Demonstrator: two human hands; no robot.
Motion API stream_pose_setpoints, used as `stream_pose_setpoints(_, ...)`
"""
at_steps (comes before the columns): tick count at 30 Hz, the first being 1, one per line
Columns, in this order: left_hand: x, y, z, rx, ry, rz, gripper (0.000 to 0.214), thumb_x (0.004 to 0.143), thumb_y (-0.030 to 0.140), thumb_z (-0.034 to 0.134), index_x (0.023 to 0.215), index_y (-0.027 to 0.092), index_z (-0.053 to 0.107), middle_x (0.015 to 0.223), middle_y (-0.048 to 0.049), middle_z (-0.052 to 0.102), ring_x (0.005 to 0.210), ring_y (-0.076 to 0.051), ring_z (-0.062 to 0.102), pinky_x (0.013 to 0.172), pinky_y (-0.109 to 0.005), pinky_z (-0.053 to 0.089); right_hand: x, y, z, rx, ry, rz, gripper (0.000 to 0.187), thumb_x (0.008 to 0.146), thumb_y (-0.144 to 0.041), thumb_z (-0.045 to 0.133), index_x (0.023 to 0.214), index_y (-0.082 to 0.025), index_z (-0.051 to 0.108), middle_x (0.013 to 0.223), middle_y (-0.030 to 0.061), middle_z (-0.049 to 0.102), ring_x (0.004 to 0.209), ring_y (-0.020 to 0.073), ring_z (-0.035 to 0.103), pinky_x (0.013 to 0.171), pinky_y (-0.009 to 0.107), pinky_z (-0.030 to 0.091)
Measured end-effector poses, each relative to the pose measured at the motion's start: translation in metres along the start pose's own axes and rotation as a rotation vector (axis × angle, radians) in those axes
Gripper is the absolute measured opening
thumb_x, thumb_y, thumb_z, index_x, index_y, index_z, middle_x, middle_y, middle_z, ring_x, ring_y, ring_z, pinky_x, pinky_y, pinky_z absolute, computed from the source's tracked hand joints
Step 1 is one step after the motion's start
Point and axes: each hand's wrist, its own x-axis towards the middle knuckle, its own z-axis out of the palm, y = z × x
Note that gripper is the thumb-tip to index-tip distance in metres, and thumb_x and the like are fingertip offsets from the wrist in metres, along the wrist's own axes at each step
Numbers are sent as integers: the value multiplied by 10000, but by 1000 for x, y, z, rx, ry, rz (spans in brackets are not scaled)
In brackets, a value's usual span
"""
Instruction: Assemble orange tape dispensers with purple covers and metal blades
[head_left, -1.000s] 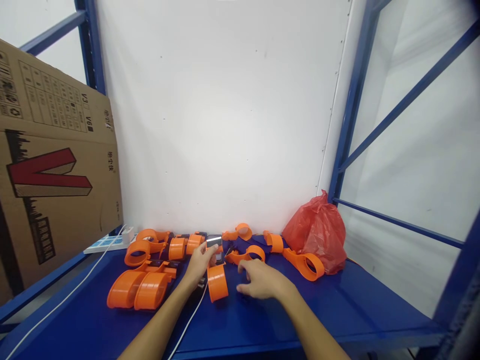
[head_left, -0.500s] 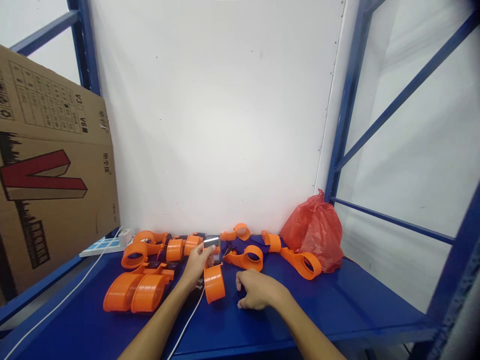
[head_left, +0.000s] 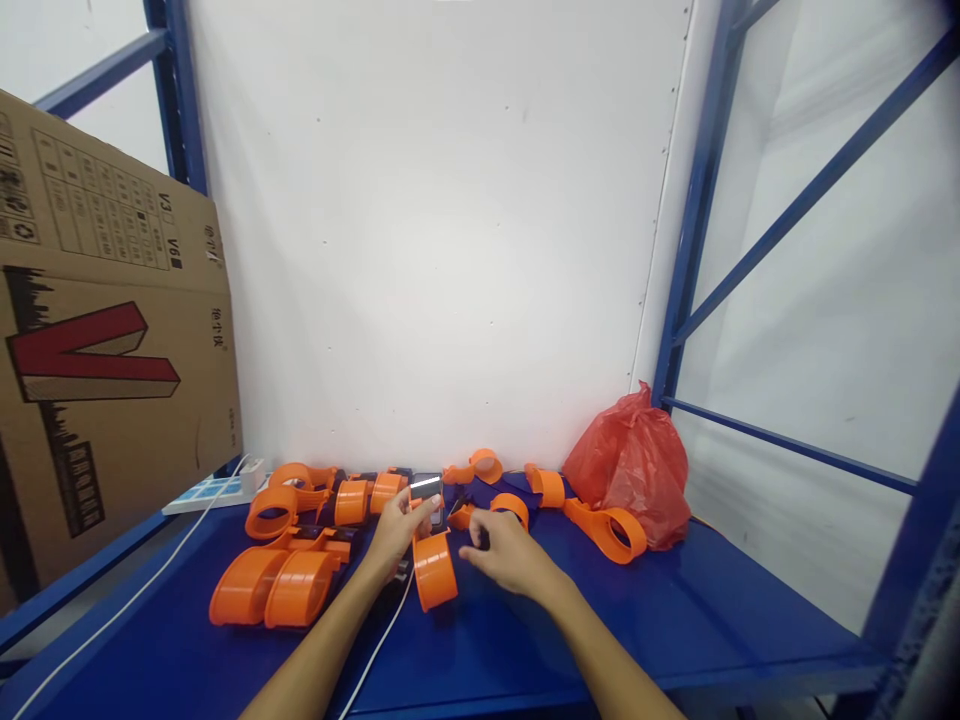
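Note:
My left hand (head_left: 397,530) is closed around an orange plastic device with a wide ring (head_left: 435,572) at its near end. Its far end is a dark, screen-like block (head_left: 426,487) with a bright stripe across it. The thumb lies on top of the block, and the ring hangs toward me. My right hand (head_left: 514,555) is just right of the ring, apart from it. Its fingers are curled, with a gap between thumb and index finger and nothing visible held. Behind it, another orange ringed piece (head_left: 511,505) is partly hidden.
More orange ringed pieces (head_left: 300,588) lie on the blue table (head_left: 675,620), left and right. A white cable (head_left: 382,640) runs under my left hand. A power strip (head_left: 214,492) and a cardboard box (head_left: 120,350) stand left. A red plastic bag (head_left: 630,470) sits back right.
My right hand has moved up and left, closer to the held device, and now covers part of the orange piece behind it. My left hand keeps its hold on the device.

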Motion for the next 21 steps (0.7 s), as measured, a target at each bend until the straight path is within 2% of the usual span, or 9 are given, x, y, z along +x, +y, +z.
stream_pose_setpoints(2,0,0,0,-15,8,-1,378,677,472,816,818,161,654,536,47,552,486,-113,490,498,-227,362,11,1,1,102,175,-36,98,842,-268,629,857,-216,548,765,-21,600,739,171,561,663,260,384)
stream_pose_setpoints(4,1,-1,-1,-20,12,5,360,675,443,812,840,156,672,551,39,566,502,-118,505,507,-229,375,23,-1,2,194,313,-49,183,859,-293,614,1022,-224,567,799,-19,635,735,180,597,704,288,442)
stream_pose_setpoints(6,1,-1,-1,-14,10,8,345,676,430,803,845,156,680,547,39,567,501,-119,505,505,-228,378,35,-3,5,277,387,-53,253,864,-303,604,1102,-221,578,805,-6,668,746,196,636,725,317,490)
stream_pose_setpoints(9,1,0,0,-9,-11,8,344,671,436,798,836,160,677,530,44,558,478,-117,496,487,-226,369,51,-5,14,427,402,-79,212,880,-311,566,1053,-208,631,891,44,713,776,212,682,679,324,553)
stream_pose_setpoints(12,1,2,2,-9,-33,15,355,663,447,799,824,159,669,524,42,561,471,-115,495,479,-223,367,58,-3,26,487,411,-60,241,892,-308,546,1078,-200,655,1004,72,724,694,194,687,618,319,576)
stream_pose_setpoints(14,1,2,2,-10,-35,12,368,645,456,810,798,160,654,512,45,555,459,-112,486,471,-222,364,58,-2,32,454,433,-77,244,897,-275,535,1089,-200,667,1030,75,725,715,192,687,671,325,581)
stream_pose_setpoints(16,2,1,2,-8,-36,7,385,632,466,819,791,162,644,503,48,548,448,-112,482,462,-223,363,55,0,36,397,447,-132,223,898,-252,538,1060,-195,681,1019,76,722,821,209,687,752,331,571)
stream_pose_setpoints(21,4,-6,-1,43,-39,25,372,679,462,804,826,159,647,524,43,564,455,-116,507,472,-222,376,48,2,39,284,449,-220,229,943,-260,511,1070,-176,682,976,86,678,899,216,651,831,336,533)
